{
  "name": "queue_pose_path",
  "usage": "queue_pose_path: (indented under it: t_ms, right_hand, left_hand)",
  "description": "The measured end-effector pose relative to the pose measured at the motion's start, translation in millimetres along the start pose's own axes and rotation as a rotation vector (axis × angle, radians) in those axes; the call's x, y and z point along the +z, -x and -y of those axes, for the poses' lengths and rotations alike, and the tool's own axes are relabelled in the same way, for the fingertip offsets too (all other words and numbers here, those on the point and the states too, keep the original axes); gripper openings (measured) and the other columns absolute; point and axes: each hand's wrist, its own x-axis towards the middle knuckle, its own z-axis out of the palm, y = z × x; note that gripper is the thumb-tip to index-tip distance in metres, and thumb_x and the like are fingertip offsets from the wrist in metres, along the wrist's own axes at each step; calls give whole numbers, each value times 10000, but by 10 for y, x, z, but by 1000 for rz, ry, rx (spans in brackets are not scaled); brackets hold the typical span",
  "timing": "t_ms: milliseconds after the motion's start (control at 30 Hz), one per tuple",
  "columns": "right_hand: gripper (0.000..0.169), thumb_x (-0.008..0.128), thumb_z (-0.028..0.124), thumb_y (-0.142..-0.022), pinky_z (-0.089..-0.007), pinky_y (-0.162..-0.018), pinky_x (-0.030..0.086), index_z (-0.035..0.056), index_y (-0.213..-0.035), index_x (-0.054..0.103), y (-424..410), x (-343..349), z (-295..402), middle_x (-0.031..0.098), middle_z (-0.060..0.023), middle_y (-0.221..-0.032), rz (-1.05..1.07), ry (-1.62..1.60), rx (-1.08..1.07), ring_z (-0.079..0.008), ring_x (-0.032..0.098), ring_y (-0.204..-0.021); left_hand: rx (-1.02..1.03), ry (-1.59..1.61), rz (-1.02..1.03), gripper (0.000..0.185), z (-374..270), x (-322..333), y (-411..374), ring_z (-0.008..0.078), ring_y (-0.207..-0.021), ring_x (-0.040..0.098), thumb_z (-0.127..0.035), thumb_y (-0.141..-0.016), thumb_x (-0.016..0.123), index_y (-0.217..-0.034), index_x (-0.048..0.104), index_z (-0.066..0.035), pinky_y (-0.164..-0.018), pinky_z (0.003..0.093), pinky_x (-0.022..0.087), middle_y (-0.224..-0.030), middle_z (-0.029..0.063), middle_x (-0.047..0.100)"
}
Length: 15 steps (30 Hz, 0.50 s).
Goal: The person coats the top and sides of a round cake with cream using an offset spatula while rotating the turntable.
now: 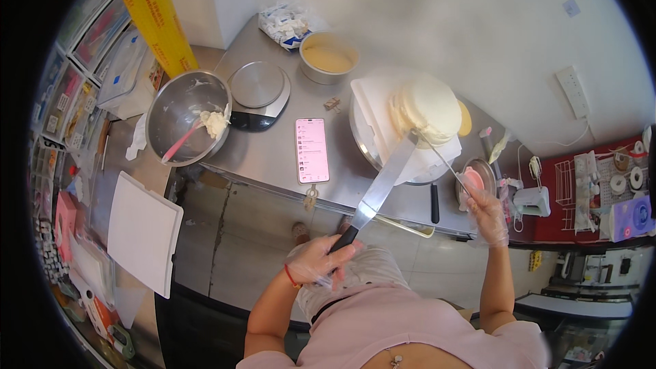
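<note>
A round cake covered in pale cream sits on a white board, on a metal turntable. In a clear plastic glove, my left hand grips the black handle of a long metal icing spatula. Its blade reaches up to the cake's near lower edge. My gloved right hand holds a thin, narrow tool, perhaps a spatula seen edge-on. Both tips meet visually at the cake's base; whether they touch it I cannot tell.
A steel bowl holds cream and a pink spatula. Nearby are a kitchen scale, a lit phone, a cake tin and a black-handled tool. A small metal bowl and hand mixer lie right.
</note>
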Motion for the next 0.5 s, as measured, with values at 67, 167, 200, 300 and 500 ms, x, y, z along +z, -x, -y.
queue_pose_path:
  t_ms: [67,167,200,300,500]
  right_hand:
    - [367,570,57,-846,-278,-711,413,70,-1213,566,24,-10,-24,548,-72,-753,13,-103,48,-172,510,-721]
    - [362,571,53,-843,-266,-738,419,38,-1205,563,80,-76,-86,583,-67,-852,67,-92,79,-158,528,-778]
    - [359,570,58,-845,-260,-747,421,22,-1202,562,98,-101,-109,600,-65,-899,91,-61,82,-152,535,-802]
    - [363,580,46,-832,-276,-741,425,15,-1193,565,150,-151,-118,611,-69,-912,75,78,57,-160,546,-804]
    - [355,593,43,-821,-283,-733,431,43,-1176,579,208,-199,-75,607,-112,-873,20,202,40,-201,558,-772]
  left_hand:
    - [5,-4,-14,444,37,-7,21,155,-433,548,-376,-920,510,-1164,530,-5,-421,267,442,-576,69,556]
    - [2,6,-33,442,53,-3,38,156,-414,538,-371,-922,504,-1162,526,-1,-402,270,437,-562,69,554]
    - [-1,13,-39,445,53,-2,36,156,-413,538,-374,-920,506,-1160,527,0,-401,271,438,-561,69,554]
    - [-1,7,-47,456,30,12,30,153,-411,535,-383,-914,512,-1157,531,2,-402,270,438,-559,69,553]
    - [-13,21,-23,424,0,16,2,149,-450,562,-368,-915,522,-1150,554,-17,-427,267,446,-578,70,554]
